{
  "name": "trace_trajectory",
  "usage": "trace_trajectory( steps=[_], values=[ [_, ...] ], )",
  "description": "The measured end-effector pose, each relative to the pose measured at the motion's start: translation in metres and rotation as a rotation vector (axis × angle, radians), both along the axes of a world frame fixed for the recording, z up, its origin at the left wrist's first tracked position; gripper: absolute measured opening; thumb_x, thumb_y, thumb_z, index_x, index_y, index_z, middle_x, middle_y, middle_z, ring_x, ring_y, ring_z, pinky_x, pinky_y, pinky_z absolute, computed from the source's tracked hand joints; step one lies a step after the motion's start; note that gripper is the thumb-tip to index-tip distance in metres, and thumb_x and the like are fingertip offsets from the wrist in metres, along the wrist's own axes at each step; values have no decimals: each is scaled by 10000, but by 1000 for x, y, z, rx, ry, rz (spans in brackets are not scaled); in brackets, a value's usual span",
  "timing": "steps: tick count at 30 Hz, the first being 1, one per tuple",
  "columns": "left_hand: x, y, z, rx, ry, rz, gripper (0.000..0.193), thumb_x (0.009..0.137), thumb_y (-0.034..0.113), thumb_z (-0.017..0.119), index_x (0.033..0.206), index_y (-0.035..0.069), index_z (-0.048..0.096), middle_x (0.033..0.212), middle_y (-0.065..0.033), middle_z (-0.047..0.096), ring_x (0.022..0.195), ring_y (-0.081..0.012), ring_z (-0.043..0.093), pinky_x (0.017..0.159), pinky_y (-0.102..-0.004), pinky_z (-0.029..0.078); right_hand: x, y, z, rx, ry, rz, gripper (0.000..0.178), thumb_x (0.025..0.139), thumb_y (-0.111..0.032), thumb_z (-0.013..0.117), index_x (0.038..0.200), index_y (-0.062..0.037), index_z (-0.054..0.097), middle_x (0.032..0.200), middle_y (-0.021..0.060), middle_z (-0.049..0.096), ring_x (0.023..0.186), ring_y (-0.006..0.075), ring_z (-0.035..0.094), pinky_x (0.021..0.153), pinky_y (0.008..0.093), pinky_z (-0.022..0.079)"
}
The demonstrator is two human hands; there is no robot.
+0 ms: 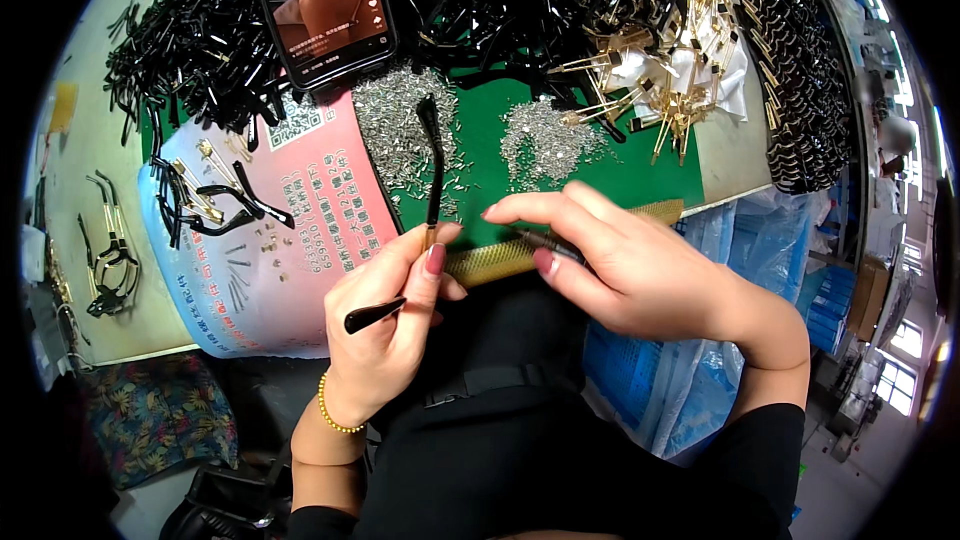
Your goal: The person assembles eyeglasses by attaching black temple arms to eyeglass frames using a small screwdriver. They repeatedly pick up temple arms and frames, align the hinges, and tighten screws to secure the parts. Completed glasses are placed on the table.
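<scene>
Black cloth covering our torso [560, 460] lies nearest, with both bare hands raised beyond it at the counter [85, 130]. Our left hand [372, 352] has its grip clamped on a slender black eyeglass arm with a gold lower part [437, 165]; it stands nearly upright above the thumb, in front of the green mat [480, 120]. Another glossy black curved tip [375, 315] juts out lower in that hand; we cannot tell whether the two are joined.

Our right hand [640, 265] holds its thumb and forefinger tips apart, beside a slim dark rod [553, 244]; whether the other fingers clamp it is hidden. We judge the step in hand to be steadying the eyeglass piece for close work, which calls for a firm left pinch and a precise right one.

Beneath runs a yellow-gold roll with a netted texture [490, 262]. Past it, tiny shiny metal bits form a large heap [400, 135] and a smaller, looser pile [545, 145]; smooth black arms [200, 50] lie tangled behind.
</scene>
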State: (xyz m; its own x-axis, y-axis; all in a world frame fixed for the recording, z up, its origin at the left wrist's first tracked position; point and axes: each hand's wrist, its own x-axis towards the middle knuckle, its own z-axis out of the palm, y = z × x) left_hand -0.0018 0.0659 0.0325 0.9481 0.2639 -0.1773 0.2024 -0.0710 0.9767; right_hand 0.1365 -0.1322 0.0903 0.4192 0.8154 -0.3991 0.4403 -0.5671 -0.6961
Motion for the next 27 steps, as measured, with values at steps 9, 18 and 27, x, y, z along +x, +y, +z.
trace_trajectory(
  steps=[9,18,27],
  values=[
    [-3,0,-14,268,-152,-16,232,987,45,654,1202,-37,685,747,-90,720,601,-183,667,538,-282,493,3,29,21,-46,889,-284,476,1068,-208,422,1522,-130,302,949,58,558,666,126,643,516,267,550],
    [1,0,-30,809,-523,-57,293,836,-107,706,1125,-88,661,795,-113,646,550,-242,541,508,-348,438,4,20,16,-2,1130,-375,499,1056,-197,514,1428,-17,233,1018,96,599,561,98,547,458,253,442],
    [-6,54,-28,543,-188,378,249,1118,154,451,1177,-19,620,901,-98,732,764,-166,692,727,-323,560,9,-6,10,168,-523,-149,351,990,-284,630,1192,-12,541,968,194,620,726,397,673,620,476,559]
  ],
)
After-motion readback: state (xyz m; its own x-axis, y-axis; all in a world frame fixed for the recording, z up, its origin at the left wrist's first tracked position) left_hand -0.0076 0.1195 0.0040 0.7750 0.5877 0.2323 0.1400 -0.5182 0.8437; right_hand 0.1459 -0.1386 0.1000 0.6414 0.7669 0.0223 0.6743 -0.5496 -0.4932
